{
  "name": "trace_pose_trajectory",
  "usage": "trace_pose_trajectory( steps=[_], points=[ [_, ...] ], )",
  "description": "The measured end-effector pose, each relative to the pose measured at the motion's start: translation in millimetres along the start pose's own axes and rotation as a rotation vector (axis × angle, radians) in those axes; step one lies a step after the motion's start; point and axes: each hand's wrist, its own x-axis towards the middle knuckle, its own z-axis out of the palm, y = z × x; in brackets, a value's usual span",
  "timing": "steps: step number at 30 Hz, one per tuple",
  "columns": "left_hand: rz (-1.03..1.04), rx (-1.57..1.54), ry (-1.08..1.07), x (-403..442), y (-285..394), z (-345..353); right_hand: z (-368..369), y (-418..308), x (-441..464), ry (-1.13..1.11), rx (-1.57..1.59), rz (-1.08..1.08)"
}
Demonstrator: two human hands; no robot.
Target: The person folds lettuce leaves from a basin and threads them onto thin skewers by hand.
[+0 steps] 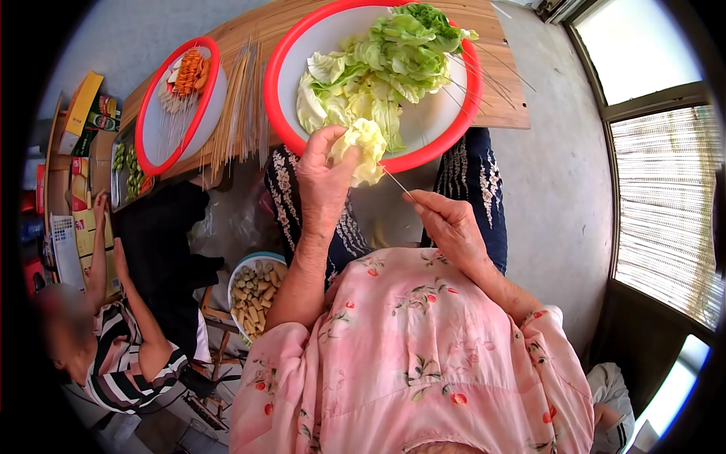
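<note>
My left hand [327, 170] pinches a pale yellow-green lettuce leaf [366, 148] over the near rim of a large red-rimmed basin [281, 121]. A thin skewer [396, 181] runs from that leaf to my right hand [448, 221], whose thumb and fingers are closed on its lower end. How far the skewer passes into the leaf is hidden. Inside the basin lies a heap of lettuce leaves [408, 57], greener at the far side. Several skewers [491, 68] stick out from the lettuce over the basin's right rim.
Bare skewers [236, 106] lie on the wooden table [503, 106], left of the basin. A smaller red-rimmed basin [144, 140] holds skewered orange food [189, 74]. A tray of green pieces [132, 170] sits farther left. Below, a tub [257, 299] holds brownish pieces; another person [132, 348] sits at left.
</note>
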Motion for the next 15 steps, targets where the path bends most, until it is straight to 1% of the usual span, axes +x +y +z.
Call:
trace_pose_trajectory(
  steps=[1,6,10,13,15],
  points=[
    [-0.012,0.01,-0.02,-0.4,-0.4,1.2,1.0,1.2,1.4,0.007,-0.005,-0.032],
    [-0.021,0.072,-0.065,-2.5,-7.8,5.4,4.7,6.4,10.0,0.003,0.032,-0.005],
    [-0.049,0.117,-0.179,-2.7,-11.6,7.9,4.6,5.7,14.1,0.036,0.059,0.035],
    [-0.026,0.015,-0.311,4.6,-8.6,4.9,3.2,11.0,15.6,0.073,0.185,0.044],
    [-0.093,0.072,-0.312,10.7,1.5,0.0,0.8,9.3,14.6,0.089,0.214,0.072]
  ],
)
